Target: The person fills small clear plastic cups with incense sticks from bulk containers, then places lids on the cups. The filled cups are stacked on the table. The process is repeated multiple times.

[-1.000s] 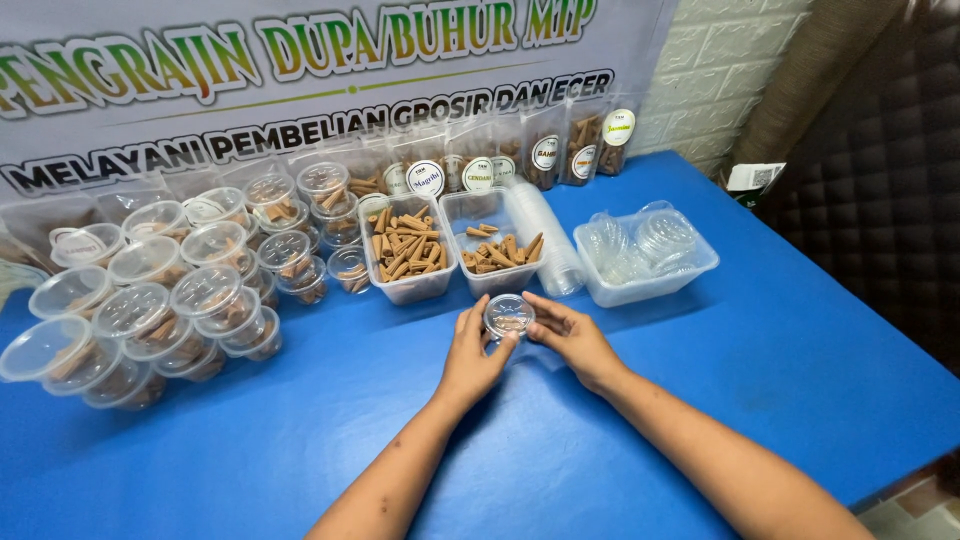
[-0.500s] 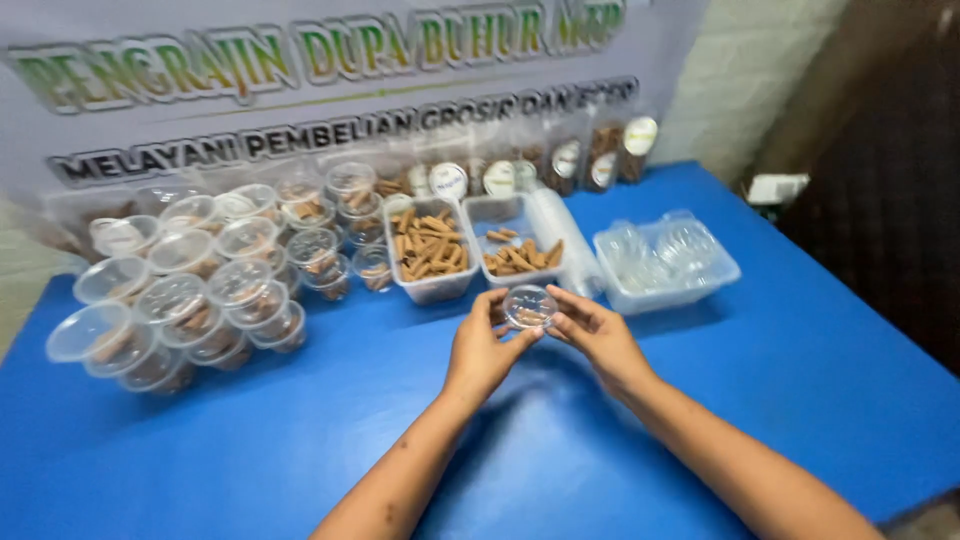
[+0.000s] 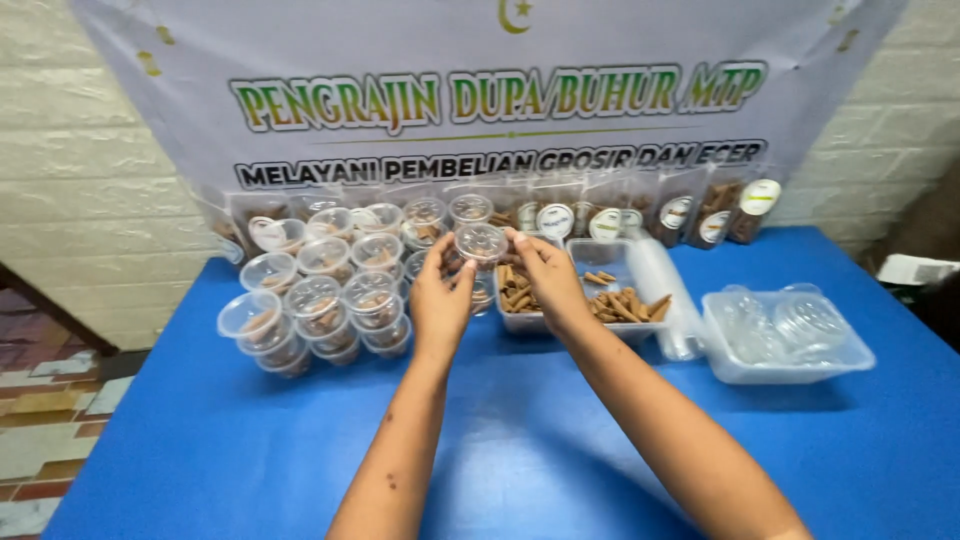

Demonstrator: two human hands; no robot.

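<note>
A: Entry. Where is the small clear lidded cup (image 3: 481,242)?

B: Held up off the blue table (image 3: 520,430), between both hands, just above the front edge of the stacked lidded cups (image 3: 330,300). Brown pieces show inside it.

A: State of the hands?

B: Left hand (image 3: 440,300) grips the cup's left side with thumb and fingertips, fingers narrow. Right hand (image 3: 550,280) pinches its right side, also closed on it. Both forearms extend over the table.

A: Surroundings, relative to the cup?

B: Directly behind and below it sits a clear rectangular tub of brown sticks (image 3: 520,290); a second tub with fewer sticks (image 3: 620,295) stands just right of that. A sleeve of stacked clear cups (image 3: 665,300) lies on its side beside the second tub. Farther right, well apart, a tub of empty clear lids and cups (image 3: 790,335). Behind the cup, a row of sealed pouches (image 3: 640,215) leans against a printed banner (image 3: 500,100).
</note>
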